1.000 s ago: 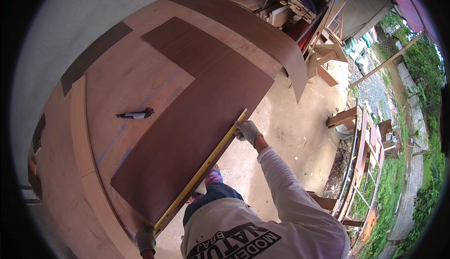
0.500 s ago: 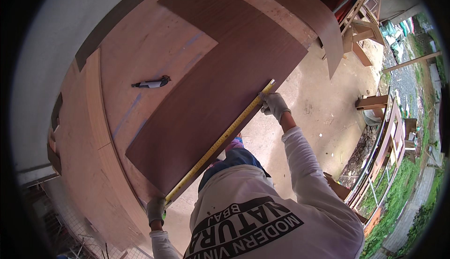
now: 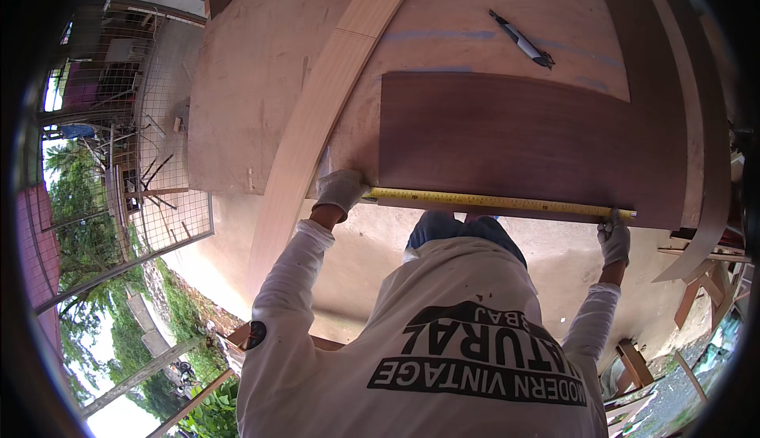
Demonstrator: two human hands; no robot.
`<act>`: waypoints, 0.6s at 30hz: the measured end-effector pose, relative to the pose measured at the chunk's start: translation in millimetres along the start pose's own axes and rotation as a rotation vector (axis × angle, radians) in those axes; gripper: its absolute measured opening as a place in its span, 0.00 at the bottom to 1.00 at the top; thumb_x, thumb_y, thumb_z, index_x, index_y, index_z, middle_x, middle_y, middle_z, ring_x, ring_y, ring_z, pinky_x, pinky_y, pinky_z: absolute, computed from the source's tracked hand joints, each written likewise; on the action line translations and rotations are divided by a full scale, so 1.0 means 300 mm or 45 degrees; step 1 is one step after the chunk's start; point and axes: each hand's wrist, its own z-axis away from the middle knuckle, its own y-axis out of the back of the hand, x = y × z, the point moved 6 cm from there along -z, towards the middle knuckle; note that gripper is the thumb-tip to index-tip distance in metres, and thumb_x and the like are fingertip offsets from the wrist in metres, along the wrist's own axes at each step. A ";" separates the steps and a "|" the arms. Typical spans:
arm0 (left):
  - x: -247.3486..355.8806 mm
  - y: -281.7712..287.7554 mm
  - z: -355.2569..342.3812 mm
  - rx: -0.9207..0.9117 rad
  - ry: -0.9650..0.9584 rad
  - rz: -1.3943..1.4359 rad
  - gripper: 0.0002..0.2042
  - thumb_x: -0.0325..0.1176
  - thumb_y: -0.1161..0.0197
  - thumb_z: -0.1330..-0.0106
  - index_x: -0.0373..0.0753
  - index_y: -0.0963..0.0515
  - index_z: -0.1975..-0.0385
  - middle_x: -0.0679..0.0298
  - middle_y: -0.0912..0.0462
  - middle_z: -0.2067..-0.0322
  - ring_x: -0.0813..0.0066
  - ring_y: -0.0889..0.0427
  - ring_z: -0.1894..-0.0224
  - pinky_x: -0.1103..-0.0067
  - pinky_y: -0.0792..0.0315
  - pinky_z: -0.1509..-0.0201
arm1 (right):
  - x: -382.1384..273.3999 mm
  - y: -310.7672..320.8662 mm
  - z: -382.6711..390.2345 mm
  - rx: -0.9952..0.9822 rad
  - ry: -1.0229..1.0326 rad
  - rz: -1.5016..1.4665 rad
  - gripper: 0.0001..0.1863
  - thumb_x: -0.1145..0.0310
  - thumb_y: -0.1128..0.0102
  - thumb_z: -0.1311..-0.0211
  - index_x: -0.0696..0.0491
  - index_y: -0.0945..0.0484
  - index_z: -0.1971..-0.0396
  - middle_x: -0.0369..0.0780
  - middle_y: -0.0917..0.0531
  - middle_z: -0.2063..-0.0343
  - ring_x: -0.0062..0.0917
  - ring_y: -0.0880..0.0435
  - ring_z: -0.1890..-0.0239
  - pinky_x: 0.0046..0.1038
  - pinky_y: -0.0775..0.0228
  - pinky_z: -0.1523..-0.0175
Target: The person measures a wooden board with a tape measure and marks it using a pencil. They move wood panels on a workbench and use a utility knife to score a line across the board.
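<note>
A yellow tape measure (image 3: 499, 200) is stretched along the near edge of a dark brown veneer sheet (image 3: 522, 137). The sheet lies flat on a large plywood board (image 3: 269, 66). My left hand (image 3: 340, 191), in a pale glove, pins one end of the tape at the sheet's left corner. At the sheet's right corner my gloved right hand (image 3: 613, 238) grips the other end. Both of my arms are in white sleeves.
A black and white marker-like tool (image 3: 522, 40) lies on the plywood beyond the sheet. A pale wooden strip (image 3: 317, 121) runs across the board at the left. A wire mesh fence (image 3: 119, 161) stands at the left, with wooden frames (image 3: 633, 359) at the lower right on the concrete floor (image 3: 237, 232).
The view has swung round, so the sheet's edge now runs level across the picture. Both hands still hold the tape's ends along that edge.
</note>
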 end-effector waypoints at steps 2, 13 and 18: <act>-0.023 -0.007 0.012 0.012 -0.011 0.027 0.15 0.48 0.35 0.31 0.45 0.09 0.58 0.52 0.09 0.61 0.52 0.12 0.52 0.59 0.22 0.44 | -0.003 -0.017 0.008 0.002 0.009 0.019 0.22 0.53 0.29 0.26 0.44 0.28 0.79 0.29 0.29 0.85 0.19 0.22 0.82 0.19 0.30 0.79; 0.030 0.026 -0.017 -0.009 -0.061 0.071 0.15 0.48 0.32 0.34 0.50 0.09 0.55 0.55 0.08 0.63 0.55 0.08 0.61 0.61 0.17 0.53 | -0.051 -0.025 0.019 0.072 0.029 0.018 0.14 0.58 0.36 0.23 0.52 0.22 0.66 0.36 0.22 0.79 0.29 0.15 0.80 0.30 0.18 0.74; 0.052 0.015 -0.053 0.007 -0.127 -0.109 0.16 0.49 0.32 0.35 0.44 0.10 0.58 0.50 0.09 0.65 0.51 0.08 0.60 0.59 0.17 0.53 | -0.085 0.002 0.072 0.116 0.058 -0.097 0.16 0.61 0.37 0.22 0.55 0.23 0.70 0.36 0.25 0.81 0.30 0.18 0.82 0.30 0.22 0.77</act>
